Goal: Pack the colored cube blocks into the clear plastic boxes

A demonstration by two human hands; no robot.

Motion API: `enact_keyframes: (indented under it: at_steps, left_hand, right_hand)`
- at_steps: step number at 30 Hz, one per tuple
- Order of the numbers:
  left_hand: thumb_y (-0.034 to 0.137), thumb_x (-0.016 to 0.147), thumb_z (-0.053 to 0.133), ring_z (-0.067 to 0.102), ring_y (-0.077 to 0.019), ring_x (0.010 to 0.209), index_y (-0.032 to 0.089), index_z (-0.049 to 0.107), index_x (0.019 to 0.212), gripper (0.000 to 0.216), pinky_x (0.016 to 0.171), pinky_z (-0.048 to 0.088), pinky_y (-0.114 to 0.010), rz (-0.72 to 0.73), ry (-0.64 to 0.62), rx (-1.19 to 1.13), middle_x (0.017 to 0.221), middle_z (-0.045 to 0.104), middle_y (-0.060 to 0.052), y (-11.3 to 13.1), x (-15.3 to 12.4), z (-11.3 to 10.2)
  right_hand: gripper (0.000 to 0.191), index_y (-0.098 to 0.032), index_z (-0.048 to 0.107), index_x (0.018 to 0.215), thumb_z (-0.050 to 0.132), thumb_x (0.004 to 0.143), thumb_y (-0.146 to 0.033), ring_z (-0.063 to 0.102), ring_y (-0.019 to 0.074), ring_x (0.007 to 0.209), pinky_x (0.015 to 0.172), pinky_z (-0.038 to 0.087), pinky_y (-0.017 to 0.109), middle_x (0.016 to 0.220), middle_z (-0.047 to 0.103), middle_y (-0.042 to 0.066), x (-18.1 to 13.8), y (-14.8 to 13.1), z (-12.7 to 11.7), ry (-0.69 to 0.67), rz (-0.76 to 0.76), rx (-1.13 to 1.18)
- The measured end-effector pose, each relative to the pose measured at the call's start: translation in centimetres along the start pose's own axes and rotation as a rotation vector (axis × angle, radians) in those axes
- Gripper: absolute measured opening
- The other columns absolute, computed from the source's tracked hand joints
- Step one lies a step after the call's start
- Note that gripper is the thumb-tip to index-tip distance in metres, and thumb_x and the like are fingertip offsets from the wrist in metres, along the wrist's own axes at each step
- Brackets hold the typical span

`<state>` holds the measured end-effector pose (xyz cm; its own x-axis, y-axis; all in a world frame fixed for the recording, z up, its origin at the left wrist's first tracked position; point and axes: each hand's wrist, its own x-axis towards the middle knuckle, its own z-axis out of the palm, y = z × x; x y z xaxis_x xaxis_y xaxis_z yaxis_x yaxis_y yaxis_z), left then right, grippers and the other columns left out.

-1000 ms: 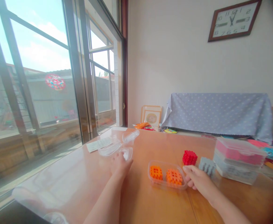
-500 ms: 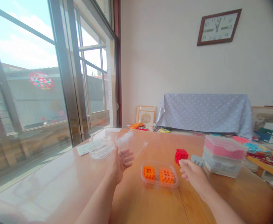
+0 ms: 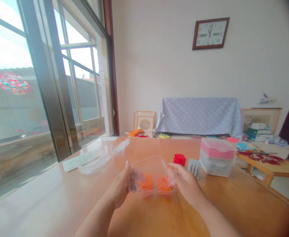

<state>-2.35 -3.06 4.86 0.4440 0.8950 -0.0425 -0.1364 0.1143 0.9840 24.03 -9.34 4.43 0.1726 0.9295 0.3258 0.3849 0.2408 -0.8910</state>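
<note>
A clear plastic lid [image 3: 149, 166] is held over a clear tray [image 3: 151, 190] on the wooden table [image 3: 60, 200]; two orange lattice blocks [image 3: 146, 182] show through it. My left hand [image 3: 121, 185] grips the lid's left edge, fingers curled around it. My right hand [image 3: 187, 184] grips its right edge. A red lattice cube [image 3: 179, 159] and a grey block piece [image 3: 194, 166] sit just behind my right hand.
More clear lids and trays [image 3: 95, 161] and a paper sheet [image 3: 76, 160] lie at the left, near the window. Stacked lidded boxes [image 3: 217, 156], pink over grey, stand at the right. A low side table with clutter [image 3: 265, 154] and a covered sofa [image 3: 200, 115] lie beyond.
My left hand picked a clear lid up from the left and brought it over the tray of orange blocks. My right hand came across and took hold of its right edge. The view turned right.
</note>
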Motion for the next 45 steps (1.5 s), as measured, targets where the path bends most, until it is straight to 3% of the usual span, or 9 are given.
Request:
enact_keyframes:
  at_steps: [3,8,13,16,19,23,28,36,45]
  left_hand:
    - [0.08,0.087,0.028,0.058,-0.0128,0.051,0.016,0.066,0.099,0.076,0.049,0.036,-0.025,0.002,-0.036,0.055,0.084,0.074,-0.009,0.0,-0.2,0.6]
    - [0.08,0.087,0.027,0.057,-0.0129,0.052,0.015,0.065,0.106,0.078,0.05,0.036,-0.026,0.029,-0.033,0.052,0.087,0.073,-0.01,-0.4,0.0,0.9]
    - [0.079,0.084,0.039,0.054,-0.0126,0.057,0.014,0.064,0.105,0.073,0.053,0.037,-0.025,0.164,0.287,0.129,0.087,0.07,-0.009,-0.8,0.9,-0.3]
    - [0.076,0.082,0.048,0.054,-0.0133,0.059,0.014,0.064,0.103,0.066,0.053,0.037,-0.025,0.153,0.415,0.224,0.084,0.067,-0.007,-1.0,1.2,-0.9]
    - [0.071,0.08,0.053,0.054,-0.0135,0.059,0.016,0.064,0.094,0.058,0.053,0.037,-0.025,0.096,0.391,0.316,0.083,0.066,-0.006,-1.1,1.2,-0.9]
    - [0.064,0.078,0.06,0.054,-0.0123,0.057,0.017,0.061,0.082,0.048,0.055,0.039,-0.026,0.058,0.327,0.394,0.078,0.065,-0.004,-1.4,1.1,-0.2]
    - [0.055,0.079,0.064,0.052,-0.0101,0.055,0.017,0.06,0.086,0.04,0.054,0.038,-0.024,0.034,0.249,0.363,0.073,0.062,-0.001,-2.0,1.2,0.1]
    - [0.041,0.076,0.067,0.049,-0.0078,0.05,0.016,0.061,0.085,0.027,0.05,0.035,-0.021,0.013,0.224,0.271,0.065,0.058,0.002,-3.0,1.8,0.0]
    - [0.034,0.077,0.063,0.048,-0.0068,0.047,0.015,0.063,0.087,0.021,0.046,0.031,-0.019,-0.051,0.172,0.2,0.06,0.056,0.003,-3.6,2.3,-0.5]
  right_hand:
    - [0.051,-0.018,0.062,0.124,0.056,0.09,-0.055,0.054,0.0161,0.067,0.064,0.042,0.028,0.069,0.059,-0.002,-0.1,-0.4,0.3,-0.004,-0.021,-0.006]
    - [0.045,-0.017,0.063,0.122,0.058,0.089,-0.047,0.051,0.0136,0.062,0.062,0.04,0.027,0.065,0.053,-0.005,0.1,0.3,0.2,0.008,-0.015,-0.006]
    - [0.051,-0.018,0.063,0.124,0.057,0.087,-0.053,0.055,0.0152,0.063,0.06,0.043,0.027,0.069,0.062,-0.002,0.9,2.2,-0.2,0.085,0.07,0.056]
    - [0.055,-0.017,0.063,0.123,0.06,0.083,-0.055,0.058,0.0163,0.064,0.059,0.044,0.028,0.071,0.064,-0.001,1.2,3.1,-0.1,0.096,0.143,0.085]
    - [0.059,-0.016,0.064,0.123,0.06,0.081,-0.057,0.06,0.0182,0.067,0.058,0.045,0.028,0.074,0.067,0.001,1.3,3.6,0.3,0.096,0.197,0.09]
    - [0.054,-0.016,0.07,0.115,0.063,0.078,-0.055,0.067,0.0239,0.08,0.069,0.05,0.032,0.082,0.073,0.006,1.3,3.8,0.4,0.134,0.178,0.014]
    - [0.049,-0.017,0.072,0.113,0.064,0.078,-0.051,0.069,0.0277,0.091,0.08,0.052,0.035,0.085,0.075,0.007,1.5,4.3,0.2,0.12,0.162,-0.057]
    - [0.045,-0.016,0.072,0.108,0.061,0.081,-0.05,0.068,0.0275,0.099,0.091,0.049,0.038,0.094,0.076,0.008,1.8,5.5,0.8,0.092,0.155,-0.115]
    - [0.043,-0.019,0.07,0.116,0.059,0.082,-0.044,0.065,0.0272,0.111,0.101,0.044,0.039,0.118,0.072,0.01,2.1,6.4,0.7,0.033,0.147,-0.15]
